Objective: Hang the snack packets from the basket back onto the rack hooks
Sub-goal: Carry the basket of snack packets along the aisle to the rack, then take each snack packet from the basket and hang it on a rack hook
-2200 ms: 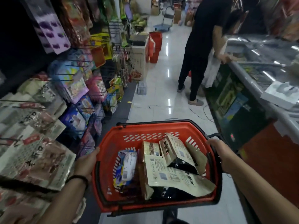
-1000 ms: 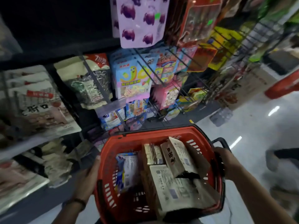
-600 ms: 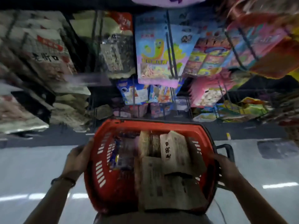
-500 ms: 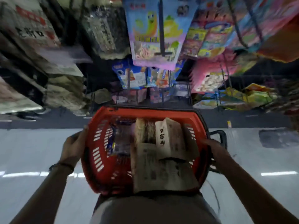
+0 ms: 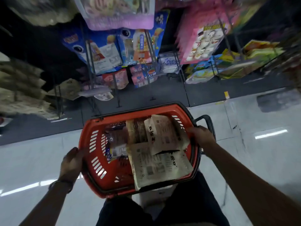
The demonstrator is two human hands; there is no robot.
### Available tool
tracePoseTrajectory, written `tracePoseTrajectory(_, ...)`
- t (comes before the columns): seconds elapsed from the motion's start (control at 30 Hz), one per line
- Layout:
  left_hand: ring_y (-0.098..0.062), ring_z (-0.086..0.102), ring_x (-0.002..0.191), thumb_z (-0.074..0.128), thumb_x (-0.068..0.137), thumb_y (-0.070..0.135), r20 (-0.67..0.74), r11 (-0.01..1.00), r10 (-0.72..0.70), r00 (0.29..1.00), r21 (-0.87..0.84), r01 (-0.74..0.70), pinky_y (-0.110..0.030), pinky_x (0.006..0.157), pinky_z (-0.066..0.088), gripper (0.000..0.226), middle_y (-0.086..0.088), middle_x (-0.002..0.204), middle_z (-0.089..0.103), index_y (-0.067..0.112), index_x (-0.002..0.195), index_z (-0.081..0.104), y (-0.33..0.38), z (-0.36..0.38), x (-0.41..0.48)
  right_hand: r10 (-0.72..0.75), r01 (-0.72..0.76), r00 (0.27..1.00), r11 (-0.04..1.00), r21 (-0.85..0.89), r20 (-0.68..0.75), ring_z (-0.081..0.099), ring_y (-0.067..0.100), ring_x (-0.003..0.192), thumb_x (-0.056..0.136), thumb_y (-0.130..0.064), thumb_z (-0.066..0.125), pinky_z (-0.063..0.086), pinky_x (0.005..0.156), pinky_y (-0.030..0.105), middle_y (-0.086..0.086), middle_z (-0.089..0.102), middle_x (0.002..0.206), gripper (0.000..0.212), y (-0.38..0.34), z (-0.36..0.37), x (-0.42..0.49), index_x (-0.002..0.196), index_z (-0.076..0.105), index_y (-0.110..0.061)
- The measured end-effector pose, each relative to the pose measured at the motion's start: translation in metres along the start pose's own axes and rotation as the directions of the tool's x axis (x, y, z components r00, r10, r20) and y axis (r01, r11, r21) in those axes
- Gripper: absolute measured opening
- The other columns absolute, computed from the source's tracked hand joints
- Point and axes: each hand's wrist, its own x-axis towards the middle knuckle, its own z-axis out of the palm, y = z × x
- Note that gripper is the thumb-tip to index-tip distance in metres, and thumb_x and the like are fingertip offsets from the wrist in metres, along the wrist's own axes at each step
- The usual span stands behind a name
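I have the red basket (image 5: 91, 144) held low in front of me, over my dark trousers (image 5: 192, 206) and the pale glossy floor (image 5: 260, 152). My left hand (image 5: 71, 162) is wrapped round the basket's left rim, fingers curled closed against the plastic, with a dark band on the wrist. My right hand (image 5: 201, 136) sits on the right rim next to the black handle (image 5: 206, 119); its fingers curl over the edge, closed on the rim as far as I can tell.

Inside the basket lie the snack packets. Two beige packets take up the right half: the far one (image 5: 162, 132) lies tilted across the near one (image 5: 159, 167), and both show bold black Chinese characters plus small printed blocks that look like barcodes or QR codes, too soft for me to read. A brown packet (image 5: 136, 131) lies just left of them, and a blue-and-white packet (image 5: 114, 145) sits against the left side.

Beyond the basket's far rim stands the rack (image 5: 91, 62) with its dark metal hooks. On it hang blue packets (image 5: 104, 53) with cartoon figures, a pink packet (image 5: 205, 41) on the right, and lower pink-and-blue packets (image 5: 143, 74) with white Chinese lettering. Motion blur keeps me from making out any brand name.
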Motion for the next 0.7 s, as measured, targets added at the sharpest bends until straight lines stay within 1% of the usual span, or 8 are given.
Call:
tracePoseTrajectory(0.07, -0.046, 0.073, 0.082, 0.070, 0.083, 0.059, 0.025, 1.000, -0.030, 0.999, 0.005, 0.030, -0.066, 0.080, 0.060, 0.045, -0.013, 0.081, 0.078, 0.014, 0.088, 0.071, -0.014, 0.021, 0.024, 0.017, -0.017, 1.000, 1.000, 0.000, 0.000, 0.075, 0.033, 0.096, 0.063, -0.051, 0.076, 0.062, 0.086, 0.047, 0.010, 0.080, 0.103, 0.055, 0.018, 0.014, 0.025, 0.107, 0.080, -0.017)
tracePoseTrajectory(0.13, -0.050, 0.074, 0.087, 0.073, 0.078, 0.056, 0.007, 0.998, -0.069, 0.998, -0.012, 0.069, -0.065, 0.081, 0.061, 0.045, -0.016, 0.085, 0.078, 0.013, 0.090, 0.072, -0.025, 0.049, 0.047, 0.027, -0.027, 1.000, 0.998, -0.048, -0.004, 0.072, 0.034, 0.099, 0.074, -0.052, 0.074, 0.056, 0.082, 0.043, 0.011, 0.078, 0.109, 0.052, 0.032, 0.029, 0.053, 0.113, 0.079, -0.017)
tracePoseTrajectory(0.2, -0.046, 0.074, 0.091, 0.072, 0.070, 0.060, 0.001, 0.994, -0.105, 0.995, -0.025, 0.105, -0.062, 0.086, 0.062, 0.053, -0.014, 0.093, 0.079, 0.014, 0.096, 0.071, -0.044, 0.081, 0.073, 0.032, -0.033, 0.999, 0.995, -0.092, -0.014, 0.070, 0.033, 0.098, 0.081, -0.053, 0.070, 0.050, 0.077, 0.039, 0.011, 0.076, 0.110, 0.051, 0.047, 0.045, 0.087, 0.116, 0.078, -0.017)
tracePoseTrajectory(0.33, -0.041, 0.070, 0.107, 0.075, 0.069, 0.056, -0.041, 0.985, -0.167, 0.985, -0.044, 0.165, -0.054, 0.101, 0.058, 0.062, -0.019, 0.121, 0.075, 0.018, 0.116, 0.065, -0.075, 0.144, 0.121, 0.068, -0.069, 0.998, 0.988, -0.139, -0.008, 0.066, 0.022, 0.083, 0.077, -0.052, 0.068, 0.045, 0.063, 0.032, 0.008, 0.074, 0.104, 0.055, 0.071, 0.072, 0.146, 0.118, 0.077, -0.016)
tracePoseTrajectory(0.43, -0.042, 0.068, 0.113, 0.073, 0.070, 0.059, -0.036, 0.981, -0.184, 0.982, -0.064, 0.182, -0.053, 0.105, 0.056, 0.077, -0.020, 0.128, 0.072, 0.015, 0.133, 0.064, -0.093, 0.178, 0.159, 0.067, -0.069, 0.998, 0.989, -0.129, -0.020, 0.070, 0.033, 0.094, 0.072, -0.054, 0.066, 0.050, 0.071, 0.036, 0.013, 0.076, 0.107, 0.061, 0.083, 0.088, 0.188, 0.119, 0.077, -0.015)
tracePoseTrajectory(0.5, -0.042, 0.069, 0.113, 0.071, 0.069, 0.059, -0.032, 0.983, -0.167, 0.985, -0.077, 0.164, -0.054, 0.105, 0.056, 0.081, -0.020, 0.130, 0.072, 0.015, 0.137, 0.064, -0.103, 0.193, 0.176, 0.049, -0.050, 0.999, 0.989, -0.141, -0.009, 0.070, 0.034, 0.096, 0.072, -0.056, 0.068, 0.051, 0.071, 0.036, 0.013, 0.076, 0.107, 0.065, 0.090, 0.097, 0.211, 0.122, 0.076, -0.015)
tracePoseTrajectory(0.63, -0.049, 0.064, 0.120, 0.067, 0.068, 0.063, -0.045, 0.993, -0.115, 0.992, -0.012, 0.114, -0.061, 0.107, 0.054, 0.096, -0.024, 0.140, 0.061, 0.010, 0.146, 0.053, -0.118, 0.220, 0.189, 0.014, -0.015, 1.000, 0.987, -0.159, -0.011, 0.068, 0.040, 0.111, 0.076, -0.055, 0.077, 0.059, 0.099, 0.049, 0.018, 0.071, 0.125, 0.077, 0.108, 0.114, 0.237, 0.138, 0.066, -0.011)
tracePoseTrajectory(0.7, -0.053, 0.058, 0.125, 0.063, 0.067, 0.068, -0.062, 0.997, -0.061, 0.996, 0.041, 0.063, -0.064, 0.109, 0.050, 0.103, -0.025, 0.144, 0.049, 0.011, 0.151, 0.046, -0.120, 0.229, 0.189, -0.085, 0.076, 0.996, 0.979, -0.191, -0.040, 0.066, 0.042, 0.117, 0.080, -0.054, 0.079, 0.057, 0.103, 0.050, 0.019, 0.068, 0.132, 0.080, 0.116, 0.120, 0.236, 0.144, 0.058, -0.012)
